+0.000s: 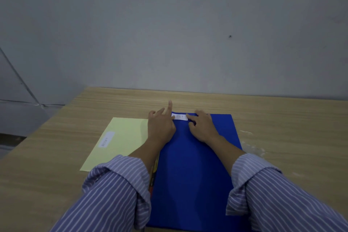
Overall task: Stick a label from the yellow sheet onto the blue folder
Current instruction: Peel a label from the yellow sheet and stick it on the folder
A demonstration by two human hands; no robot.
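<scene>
A blue folder (190, 171) lies flat on the wooden table in front of me. A small white label (180, 117) with handwriting lies on the folder near its far edge. My left hand (161, 127) rests at the label's left end, thumb touching it, index finger raised. My right hand (204, 128) lies flat on the folder with its fingertips on the label's right end. The yellow sheet (120, 141) lies left of the folder, with one more white label (106, 139) still on it.
The wooden table (282, 128) butts against a grey wall at the back. Its left edge drops off near a grey ledge (22, 111). Something with red and yellow print (153, 175) peeks from under the folder's left side. Faint smears mark the table right of the folder.
</scene>
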